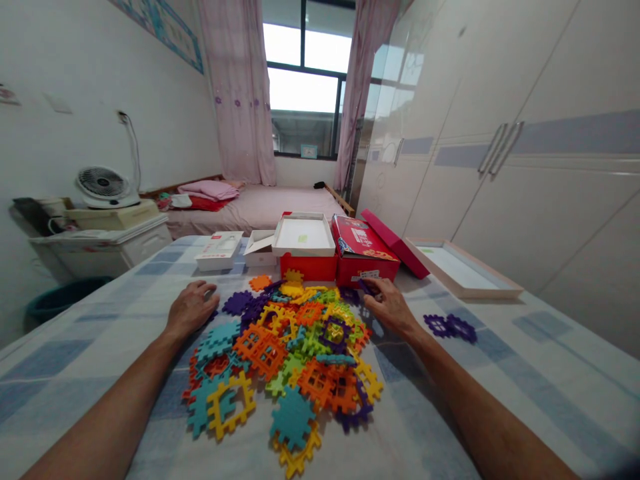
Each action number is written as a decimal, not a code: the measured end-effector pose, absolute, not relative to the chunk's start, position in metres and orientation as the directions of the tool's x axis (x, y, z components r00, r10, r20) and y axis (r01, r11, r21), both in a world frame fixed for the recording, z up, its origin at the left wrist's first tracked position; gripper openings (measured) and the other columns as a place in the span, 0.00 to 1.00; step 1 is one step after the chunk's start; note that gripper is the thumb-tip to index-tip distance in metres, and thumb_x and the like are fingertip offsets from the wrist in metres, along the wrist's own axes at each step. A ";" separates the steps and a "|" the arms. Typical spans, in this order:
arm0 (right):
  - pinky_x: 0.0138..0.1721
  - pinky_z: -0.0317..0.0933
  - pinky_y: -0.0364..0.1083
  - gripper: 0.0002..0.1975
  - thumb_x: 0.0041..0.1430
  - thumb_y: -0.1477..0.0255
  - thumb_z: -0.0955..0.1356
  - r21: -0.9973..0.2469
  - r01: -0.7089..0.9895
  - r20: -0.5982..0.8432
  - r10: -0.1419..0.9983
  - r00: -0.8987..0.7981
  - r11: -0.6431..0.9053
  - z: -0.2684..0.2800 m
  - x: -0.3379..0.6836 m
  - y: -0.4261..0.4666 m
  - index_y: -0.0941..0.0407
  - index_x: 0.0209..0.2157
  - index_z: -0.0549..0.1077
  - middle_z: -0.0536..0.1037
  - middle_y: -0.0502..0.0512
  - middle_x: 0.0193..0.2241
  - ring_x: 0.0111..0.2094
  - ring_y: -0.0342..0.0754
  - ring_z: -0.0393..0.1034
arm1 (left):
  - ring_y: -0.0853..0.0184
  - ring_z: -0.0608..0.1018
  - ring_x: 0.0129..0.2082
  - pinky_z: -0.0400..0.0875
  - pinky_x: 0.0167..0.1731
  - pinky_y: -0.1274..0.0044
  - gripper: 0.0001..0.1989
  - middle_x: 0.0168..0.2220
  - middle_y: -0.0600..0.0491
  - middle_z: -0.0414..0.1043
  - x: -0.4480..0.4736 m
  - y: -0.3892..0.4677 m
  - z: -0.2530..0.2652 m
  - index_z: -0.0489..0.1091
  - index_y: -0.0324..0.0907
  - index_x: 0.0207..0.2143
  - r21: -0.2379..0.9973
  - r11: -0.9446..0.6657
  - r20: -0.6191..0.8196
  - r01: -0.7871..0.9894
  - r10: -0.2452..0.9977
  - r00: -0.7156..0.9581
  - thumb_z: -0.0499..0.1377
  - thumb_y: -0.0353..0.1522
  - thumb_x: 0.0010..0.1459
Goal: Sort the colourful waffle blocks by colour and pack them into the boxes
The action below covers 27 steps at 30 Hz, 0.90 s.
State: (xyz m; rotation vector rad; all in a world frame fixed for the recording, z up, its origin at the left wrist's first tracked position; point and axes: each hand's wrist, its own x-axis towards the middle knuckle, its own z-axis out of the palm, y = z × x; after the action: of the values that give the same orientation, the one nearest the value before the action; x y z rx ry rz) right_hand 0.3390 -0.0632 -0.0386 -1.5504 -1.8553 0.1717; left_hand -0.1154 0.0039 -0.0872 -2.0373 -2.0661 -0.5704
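Observation:
A heap of interlocking plastic building tiles [263,350] in orange, yellow, teal, green and purple lies on the checked cloth between my hands. My left hand [193,308] rests at the heap's left side, fingers loosely bent and apart. A bit of purple shows just beside its thumb; whether they touch I cannot tell. On the right, my right hand [389,305] pinches a purple tile [366,287] between thumb and fingers, slightly above the cloth. Another purple tile [350,295] lies at the heap's edge near those fingertips. Farther right, two purple window-frame tiles [450,327] lie side by side.
Behind the heap stand a white box [219,252], a smaller open white box [260,248], a white tray-like lid [303,235] on a red box [307,268], and a red printed box [367,250] with a red lid [395,243] leaning on it. A shallow open box [467,291] lies right.

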 end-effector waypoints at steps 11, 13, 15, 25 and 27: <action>0.49 0.56 0.50 0.24 0.55 0.68 0.65 -0.223 0.948 0.262 0.951 -0.167 0.227 -0.053 0.319 -0.057 0.58 0.54 0.68 0.71 0.62 0.45 0.47 0.54 0.63 | 0.52 0.69 0.54 0.63 0.55 0.65 0.26 0.52 0.38 0.68 -0.120 0.004 -0.082 0.72 0.35 0.44 0.121 -0.045 0.341 0.992 0.940 0.001 0.44 0.41 0.55; 0.49 0.56 0.49 0.23 0.54 0.68 0.66 -0.215 0.957 0.263 0.955 -0.138 0.198 -0.052 0.319 -0.057 0.58 0.53 0.70 0.72 0.63 0.43 0.46 0.54 0.64 | 0.52 0.70 0.53 0.64 0.54 0.65 0.23 0.50 0.40 0.69 -0.119 0.003 -0.080 0.73 0.38 0.42 0.130 -0.055 0.342 0.990 0.940 0.007 0.45 0.40 0.55; 0.49 0.56 0.48 0.23 0.55 0.68 0.66 -0.236 0.952 0.275 0.953 -0.127 0.195 -0.046 0.324 -0.058 0.59 0.52 0.71 0.72 0.63 0.44 0.47 0.53 0.64 | 0.52 0.70 0.53 0.64 0.54 0.65 0.21 0.49 0.42 0.71 -0.117 0.002 -0.078 0.73 0.40 0.41 0.144 -0.055 0.345 0.988 0.939 0.003 0.47 0.39 0.55; 0.45 0.62 0.54 0.24 0.56 0.62 0.66 -0.037 0.982 0.285 0.940 0.188 -0.186 -0.002 0.441 -0.103 0.59 0.51 0.72 0.74 0.66 0.44 0.46 0.59 0.68 | 0.53 0.68 0.55 0.61 0.56 0.66 0.25 0.53 0.38 0.67 -0.108 -0.004 -0.074 0.72 0.33 0.45 0.175 -0.014 0.325 0.984 0.945 -0.044 0.46 0.40 0.55; 0.44 0.62 0.59 0.25 0.54 0.60 0.67 -0.012 0.964 0.270 0.928 0.258 -0.264 -0.005 0.450 -0.110 0.58 0.51 0.72 0.72 0.68 0.48 0.50 0.64 0.65 | 0.53 0.69 0.54 0.62 0.55 0.65 0.24 0.53 0.39 0.67 -0.108 -0.004 -0.075 0.72 0.36 0.45 0.185 -0.007 0.335 0.983 0.941 -0.056 0.46 0.39 0.56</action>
State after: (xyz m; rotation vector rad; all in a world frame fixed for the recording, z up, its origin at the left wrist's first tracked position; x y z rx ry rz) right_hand 0.4503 -0.1099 -0.0051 -2.3470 -1.7876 -0.3113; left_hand -0.1075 -0.0042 -0.0749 -2.0772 -2.1305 -0.5665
